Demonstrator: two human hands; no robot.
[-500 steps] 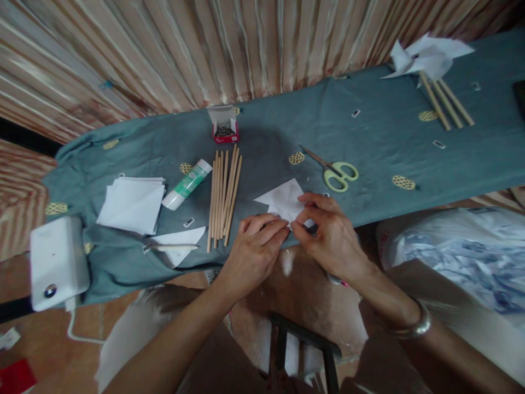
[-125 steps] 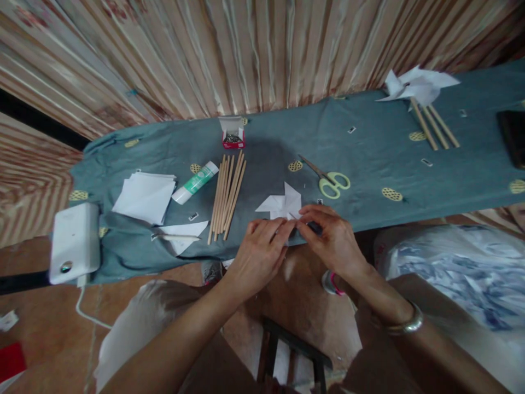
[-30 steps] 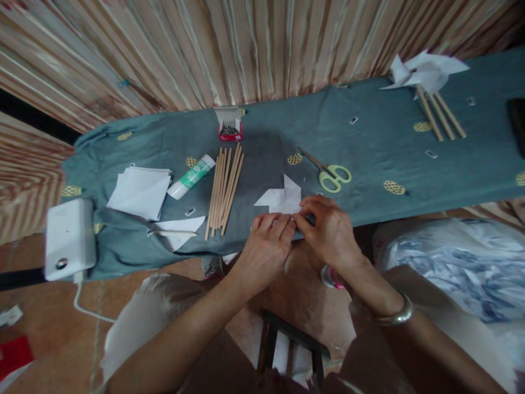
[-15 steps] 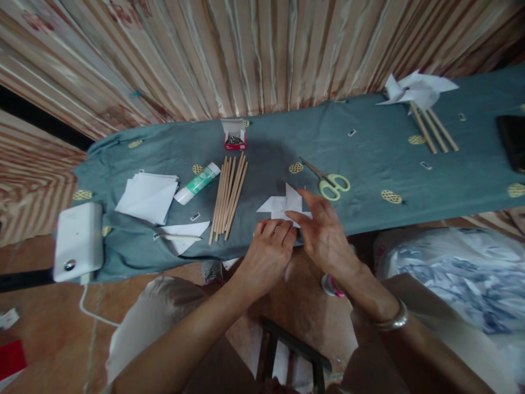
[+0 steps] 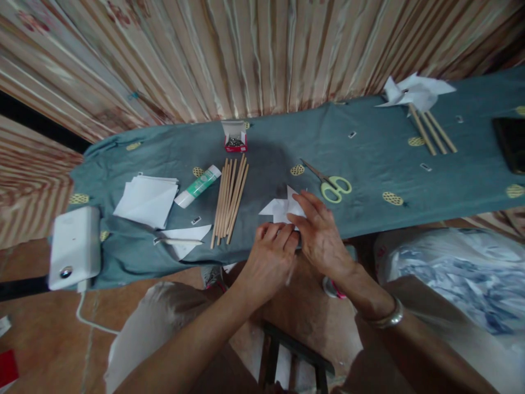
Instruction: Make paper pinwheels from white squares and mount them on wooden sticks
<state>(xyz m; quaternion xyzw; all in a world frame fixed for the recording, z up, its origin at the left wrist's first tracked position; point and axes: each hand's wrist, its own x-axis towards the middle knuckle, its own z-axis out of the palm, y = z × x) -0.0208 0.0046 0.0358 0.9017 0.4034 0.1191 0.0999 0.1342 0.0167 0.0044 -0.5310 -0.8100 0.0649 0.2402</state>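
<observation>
A folded white paper pinwheel [image 5: 280, 208] lies near the front edge of the cloth, its pointed blades sticking out left and up. My left hand [image 5: 273, 253] holds its near side, fingers bent over the edge. From the right, my right hand [image 5: 322, 232] grips the upper right blade, thumb and forefinger on the paper. Both hands cover the pinwheel's near and right parts. Just beyond my right hand are scissors [image 5: 337, 189] with light green handles. Left of the pinwheel lies a bundle of thin wooden sticks [image 5: 229, 200].
Further left are a glue stick [image 5: 199, 186], stacked paper squares [image 5: 147, 201], a pencil [image 5: 180, 241] on paper scraps and a white corded device [image 5: 75, 246]. A red box of small metal pieces [image 5: 235, 143] stands behind. Finished pinwheels on sticks [image 5: 420, 93] lie far right.
My right hand's fingers have shifted slightly left, further over the pinwheel's upper right blade. My left hand stays at its near edge. The whole view has tilted a little.
</observation>
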